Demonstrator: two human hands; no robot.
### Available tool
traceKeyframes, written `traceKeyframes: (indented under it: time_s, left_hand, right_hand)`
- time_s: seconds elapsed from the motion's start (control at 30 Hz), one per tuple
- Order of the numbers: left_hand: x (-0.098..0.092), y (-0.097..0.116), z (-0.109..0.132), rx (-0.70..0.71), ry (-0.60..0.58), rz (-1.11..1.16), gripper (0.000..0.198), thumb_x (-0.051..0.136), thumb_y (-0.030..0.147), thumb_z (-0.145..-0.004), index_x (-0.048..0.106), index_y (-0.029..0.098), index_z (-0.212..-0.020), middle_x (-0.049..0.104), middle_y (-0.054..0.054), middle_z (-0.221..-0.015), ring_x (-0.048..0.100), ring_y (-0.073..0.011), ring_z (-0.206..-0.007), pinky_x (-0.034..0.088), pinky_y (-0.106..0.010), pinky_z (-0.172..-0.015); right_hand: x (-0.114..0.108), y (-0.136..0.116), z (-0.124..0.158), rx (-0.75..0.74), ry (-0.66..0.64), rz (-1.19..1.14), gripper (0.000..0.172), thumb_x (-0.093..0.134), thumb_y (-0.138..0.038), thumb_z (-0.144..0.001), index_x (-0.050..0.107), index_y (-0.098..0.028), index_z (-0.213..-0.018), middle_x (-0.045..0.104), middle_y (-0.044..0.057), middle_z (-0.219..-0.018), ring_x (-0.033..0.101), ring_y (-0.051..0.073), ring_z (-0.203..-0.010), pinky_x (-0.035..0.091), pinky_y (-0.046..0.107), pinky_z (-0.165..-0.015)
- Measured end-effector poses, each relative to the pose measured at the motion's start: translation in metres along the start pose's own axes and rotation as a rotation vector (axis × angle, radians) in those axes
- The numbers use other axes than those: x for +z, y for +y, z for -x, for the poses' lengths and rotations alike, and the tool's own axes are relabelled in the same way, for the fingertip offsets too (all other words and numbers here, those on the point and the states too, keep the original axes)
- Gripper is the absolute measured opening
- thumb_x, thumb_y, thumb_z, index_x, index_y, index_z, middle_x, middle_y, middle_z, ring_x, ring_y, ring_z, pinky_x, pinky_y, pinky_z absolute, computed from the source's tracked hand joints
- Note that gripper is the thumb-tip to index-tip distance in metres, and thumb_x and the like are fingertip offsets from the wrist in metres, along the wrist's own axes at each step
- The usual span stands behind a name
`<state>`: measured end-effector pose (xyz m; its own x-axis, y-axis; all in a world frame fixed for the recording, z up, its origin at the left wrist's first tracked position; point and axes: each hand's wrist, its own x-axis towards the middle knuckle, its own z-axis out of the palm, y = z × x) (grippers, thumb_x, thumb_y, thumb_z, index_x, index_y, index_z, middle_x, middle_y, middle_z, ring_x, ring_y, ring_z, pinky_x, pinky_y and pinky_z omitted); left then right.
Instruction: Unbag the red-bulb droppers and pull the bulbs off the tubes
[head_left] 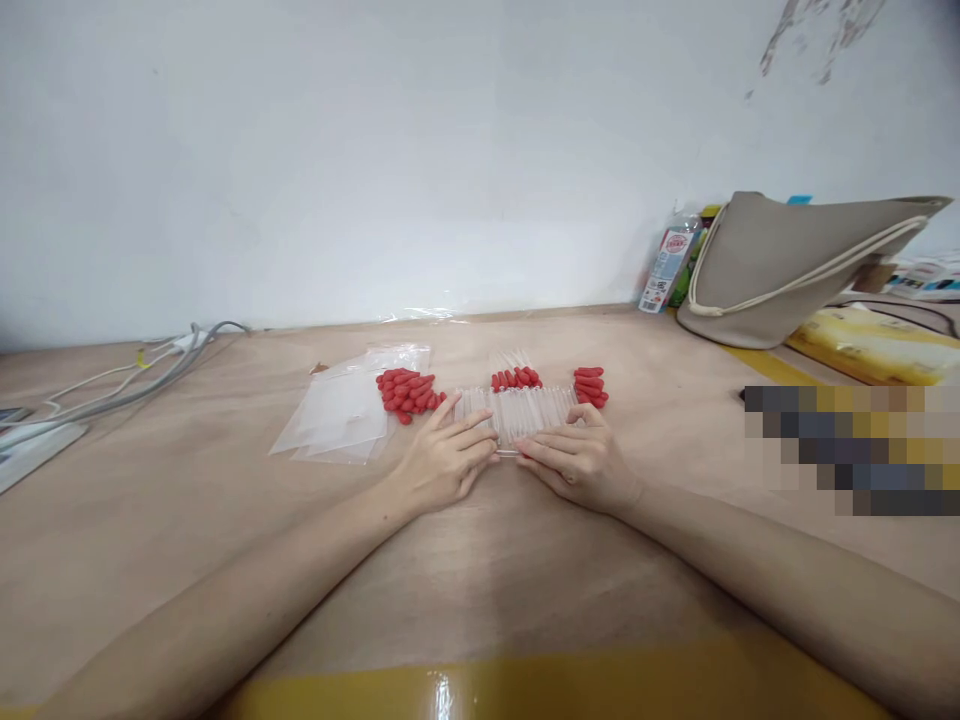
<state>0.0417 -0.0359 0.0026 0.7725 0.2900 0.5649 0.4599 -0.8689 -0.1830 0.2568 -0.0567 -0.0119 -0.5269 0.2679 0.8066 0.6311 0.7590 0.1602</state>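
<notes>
Clear thin tubes (517, 412) lie side by side in a row at the middle of the table. My left hand (448, 455) rests at the row's left end, its fingers apart and touching the tubes. At the right end, my right hand (581, 458) has its fingers drawn together over the tubes; a bit of red shows at its fingertips, too small to make out. Red rubber bulbs (407, 392) are piled left of the row. Droppers with red bulbs (516, 378) lie just behind it, and more red bulbs (590, 386) sit behind my right hand.
Clear plastic bags (337, 415) lie left of the red pile. Cables (169, 365) run along the far left. A grey bag (787, 260), a bottle (671, 255) and a yellow packet (870, 345) stand or lie at the back right.
</notes>
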Motion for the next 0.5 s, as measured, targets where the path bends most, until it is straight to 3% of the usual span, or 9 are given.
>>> traceKeyframes:
  time_s: [0.27, 0.5]
  left_hand:
    - [0.0, 0.0, 0.0, 0.012, 0.028, 0.05, 0.016, 0.046, 0.016, -0.087, 0.061, 0.017, -0.084, 0.069, -0.002, -0.094, 0.057, -0.0189, -0.108, 0.014, -0.049, -0.11]
    - [0.001, -0.002, 0.005, 0.015, 0.049, 0.077, 0.014, 0.046, 0.015, -0.086, 0.06, 0.017, -0.086, 0.068, -0.002, -0.095, 0.056, -0.0195, -0.108, 0.019, -0.049, -0.108]
  right_hand:
    - [-0.007, 0.006, 0.005, -0.237, 0.013, 0.206, 0.014, 0.054, -0.014, -0.083, 0.063, -0.021, -0.091, 0.07, -0.003, -0.089, 0.062, 0.009, -0.082, 0.033, 0.031, -0.072]
    - [-0.011, 0.007, 0.005, -0.235, 0.065, 0.168, 0.012, 0.057, -0.014, -0.082, 0.064, -0.02, -0.091, 0.07, -0.003, -0.088, 0.063, 0.009, -0.079, 0.034, 0.031, -0.074]
